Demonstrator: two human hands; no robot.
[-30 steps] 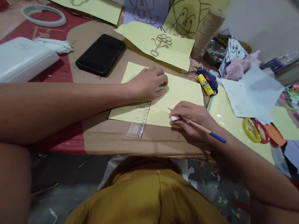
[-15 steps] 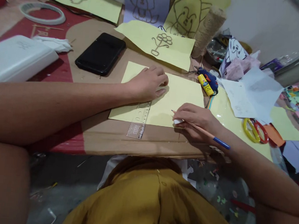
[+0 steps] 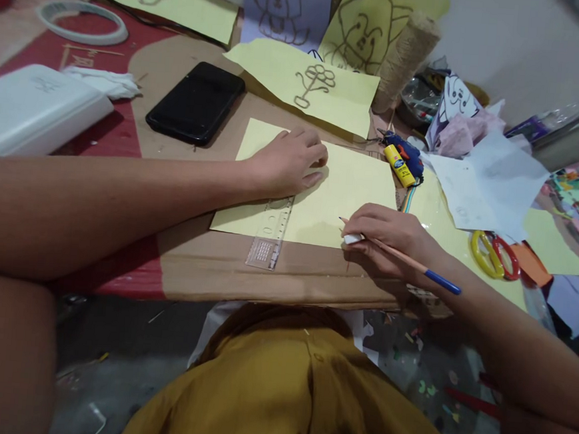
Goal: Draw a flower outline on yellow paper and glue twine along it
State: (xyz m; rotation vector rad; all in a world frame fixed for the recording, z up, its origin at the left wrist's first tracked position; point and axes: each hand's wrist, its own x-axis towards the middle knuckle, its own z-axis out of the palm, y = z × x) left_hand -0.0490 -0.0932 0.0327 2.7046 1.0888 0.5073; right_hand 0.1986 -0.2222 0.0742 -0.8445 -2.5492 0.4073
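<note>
A sheet of yellow paper [image 3: 352, 182] lies in front of me, with a clear plastic ruler [image 3: 266, 242] across it that sticks out past its near edge. My left hand [image 3: 294, 160] rests palm down on the paper over the upper end of the ruler, its fingers loosely bent and hiding that end. Near the sheet's lower right corner, my right hand [image 3: 385, 238] is closed round a pencil [image 3: 410, 265] with a blue end. The pencil's point faces left. A small white eraser [image 3: 352, 239] is pinched in the same hand.
A black phone [image 3: 195, 102] lies beyond my left forearm, near a tape roll [image 3: 83, 21] and a white case [image 3: 32, 106]. Behind the sheet is a flower drawing [image 3: 338, 104]. Rightward are a glue stick [image 3: 398, 165], a twine spool [image 3: 407, 59] and scissors [image 3: 487, 252].
My right hand has shifted slightly right with the pencil and eraser, and the pencil's blue end sits farther right. My left hand and the ruler stay in place.
</note>
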